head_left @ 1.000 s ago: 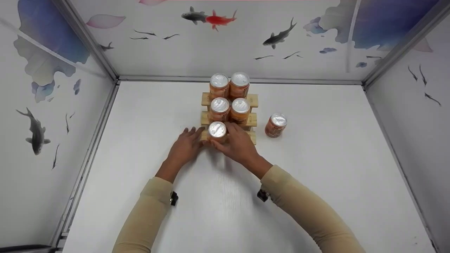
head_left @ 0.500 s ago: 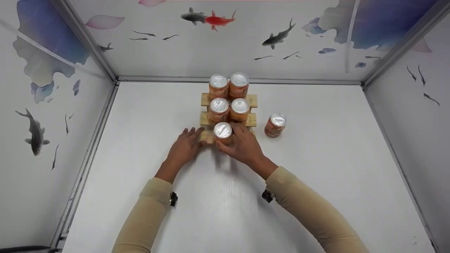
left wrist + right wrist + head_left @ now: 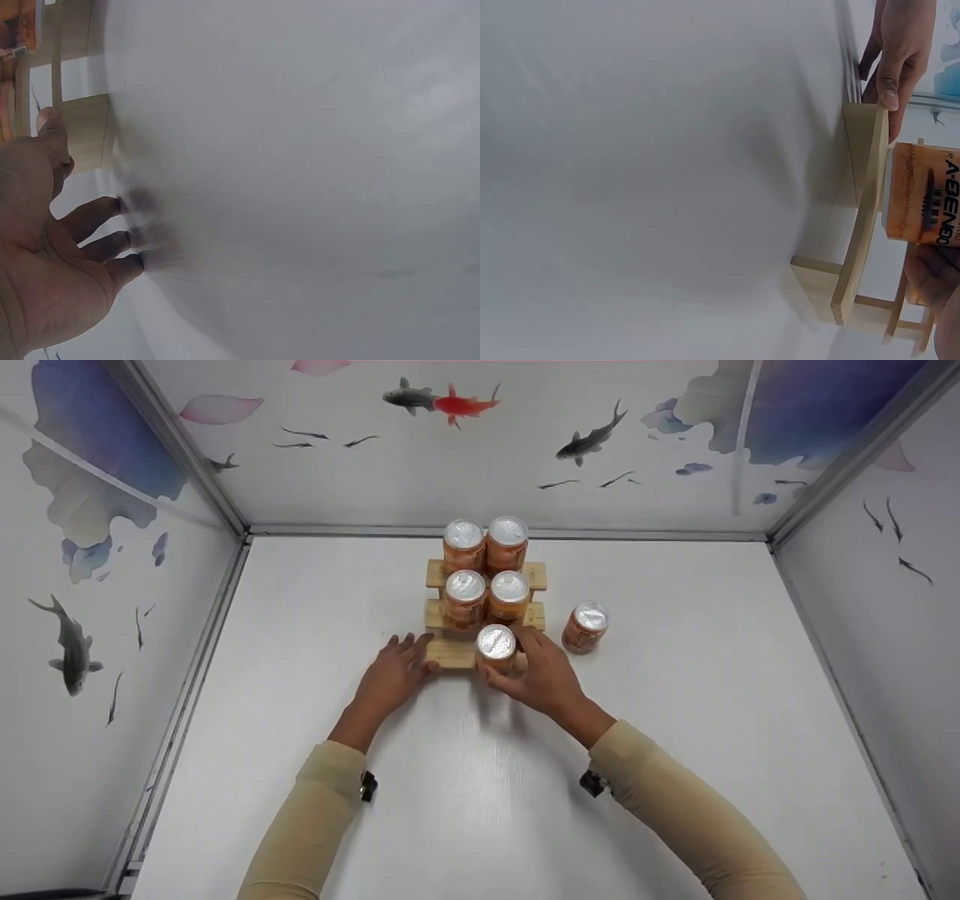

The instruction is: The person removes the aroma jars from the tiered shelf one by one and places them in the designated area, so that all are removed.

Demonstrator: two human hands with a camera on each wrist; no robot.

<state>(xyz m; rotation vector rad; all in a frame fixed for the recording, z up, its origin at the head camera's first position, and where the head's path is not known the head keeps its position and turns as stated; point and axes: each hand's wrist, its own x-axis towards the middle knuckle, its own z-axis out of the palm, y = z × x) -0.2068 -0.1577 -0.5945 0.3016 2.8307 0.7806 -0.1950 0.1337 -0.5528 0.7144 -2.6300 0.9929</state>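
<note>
In the head view, my right hand (image 3: 544, 675) grips an orange can (image 3: 496, 643) with a silver top, thumb in front and fingers at its far right side. The can is upright at the right part of the lowest step of a wooden stepped rack (image 3: 450, 652). Whether its base touches the step is hard to tell. The right wrist view shows dark lettering on the can (image 3: 926, 195). My left hand (image 3: 394, 679) holds the left end of that step between thumb and index finger. Its other fingers rest on the table, as the left wrist view shows.
Two orange cans (image 3: 464, 598) stand on the middle step, and two more cans (image 3: 507, 544) on the top step behind. A single can (image 3: 586, 628) stands on the white table (image 3: 675, 697) right of the rack. White panels (image 3: 450, 487) enclose the back and sides.
My right hand has moved the can to the right along the lowest step, from its left part to its right part. My left hand has stayed at the rack's left end.
</note>
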